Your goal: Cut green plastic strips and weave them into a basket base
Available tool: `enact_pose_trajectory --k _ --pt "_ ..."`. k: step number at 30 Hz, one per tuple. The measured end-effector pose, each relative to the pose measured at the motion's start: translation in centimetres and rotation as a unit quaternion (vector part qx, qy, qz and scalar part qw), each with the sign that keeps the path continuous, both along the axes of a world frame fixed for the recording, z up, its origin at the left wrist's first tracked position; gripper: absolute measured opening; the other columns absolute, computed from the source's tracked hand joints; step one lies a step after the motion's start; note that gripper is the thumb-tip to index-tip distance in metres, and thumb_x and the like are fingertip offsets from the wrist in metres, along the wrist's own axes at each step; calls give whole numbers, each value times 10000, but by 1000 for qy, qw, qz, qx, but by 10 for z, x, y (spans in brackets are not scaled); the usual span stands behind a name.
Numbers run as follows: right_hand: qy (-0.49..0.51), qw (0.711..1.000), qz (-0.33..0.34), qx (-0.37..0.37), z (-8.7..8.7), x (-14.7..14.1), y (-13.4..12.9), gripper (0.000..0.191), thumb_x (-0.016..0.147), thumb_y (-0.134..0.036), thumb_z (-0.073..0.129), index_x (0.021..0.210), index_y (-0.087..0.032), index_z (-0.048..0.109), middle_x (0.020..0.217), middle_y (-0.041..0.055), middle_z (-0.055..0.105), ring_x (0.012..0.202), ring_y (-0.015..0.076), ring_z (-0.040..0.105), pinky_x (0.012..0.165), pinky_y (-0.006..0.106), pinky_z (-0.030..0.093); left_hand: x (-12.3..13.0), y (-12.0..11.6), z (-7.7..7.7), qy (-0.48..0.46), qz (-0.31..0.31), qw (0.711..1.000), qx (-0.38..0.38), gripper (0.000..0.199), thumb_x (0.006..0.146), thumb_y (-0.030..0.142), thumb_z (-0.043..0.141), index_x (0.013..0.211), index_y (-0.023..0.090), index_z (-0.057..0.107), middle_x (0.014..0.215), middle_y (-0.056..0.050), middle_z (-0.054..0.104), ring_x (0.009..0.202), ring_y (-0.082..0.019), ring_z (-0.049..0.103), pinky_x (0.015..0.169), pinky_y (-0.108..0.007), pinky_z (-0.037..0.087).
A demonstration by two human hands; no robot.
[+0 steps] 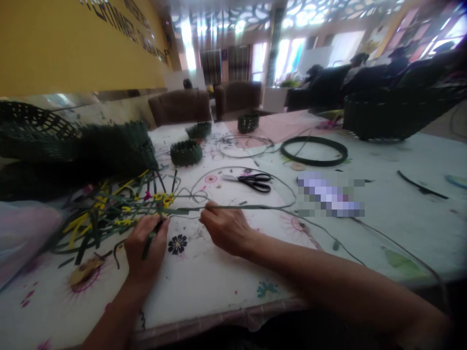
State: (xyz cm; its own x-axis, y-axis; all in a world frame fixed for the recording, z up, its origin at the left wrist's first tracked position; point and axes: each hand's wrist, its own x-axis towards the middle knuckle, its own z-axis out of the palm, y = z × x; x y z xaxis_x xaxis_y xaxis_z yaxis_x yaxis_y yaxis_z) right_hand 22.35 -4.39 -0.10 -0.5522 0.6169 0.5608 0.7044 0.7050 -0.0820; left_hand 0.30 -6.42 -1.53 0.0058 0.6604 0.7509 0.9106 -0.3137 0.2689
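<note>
My left hand (148,243) is closed at the near edge of a loose weave of green and yellow strips (126,209). A short dark green strip (147,244) sticks out between its fingers. To its right, my right hand (228,228) is pinched on a long thin green strip (251,207) that runs from the weave and loops across the table. Black-handled scissors (251,181) lie just beyond my right hand, blades pointing left. The fingertips of both hands are partly hidden.
Small dark green woven baskets (186,152) stand farther back, with larger ones at the far left and a big basket (386,114) at right. A dark green ring (314,150), a coiled strip (246,146) and a blurred-out pale object (328,194) lie on the table. People sit in the background.
</note>
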Motion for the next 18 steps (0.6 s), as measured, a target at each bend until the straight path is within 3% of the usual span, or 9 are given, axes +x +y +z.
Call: enact_pose_trajectory --k 4,12,18 --pt "32 998 -50 -16 3 5 10 254 994 -243 454 832 -162 633 935 42 660 571 106 460 501 297 171 -7 3 -4 5 9 1000 8 162 889 316 609 814 183 664 796 -34 649 753 -189 629 721 -302 454" --pt "85 995 -24 36 1 12 19 355 1029 -339 430 805 -171 649 823 40 670 653 107 546 541 267 243 -2 1 -3 -54 -56 996 -42 124 876 293 620 831 198 684 811 -15 665 767 -168 643 732 -282 467" --pt "135 991 -12 14 2 13 18 290 1021 -334 457 1106 -205 703 991 53 745 799 131 655 616 236 374 -5 0 -1 -36 -59 997 -47 133 886 299 597 819 210 668 801 -6 653 760 -161 638 729 -275 460"
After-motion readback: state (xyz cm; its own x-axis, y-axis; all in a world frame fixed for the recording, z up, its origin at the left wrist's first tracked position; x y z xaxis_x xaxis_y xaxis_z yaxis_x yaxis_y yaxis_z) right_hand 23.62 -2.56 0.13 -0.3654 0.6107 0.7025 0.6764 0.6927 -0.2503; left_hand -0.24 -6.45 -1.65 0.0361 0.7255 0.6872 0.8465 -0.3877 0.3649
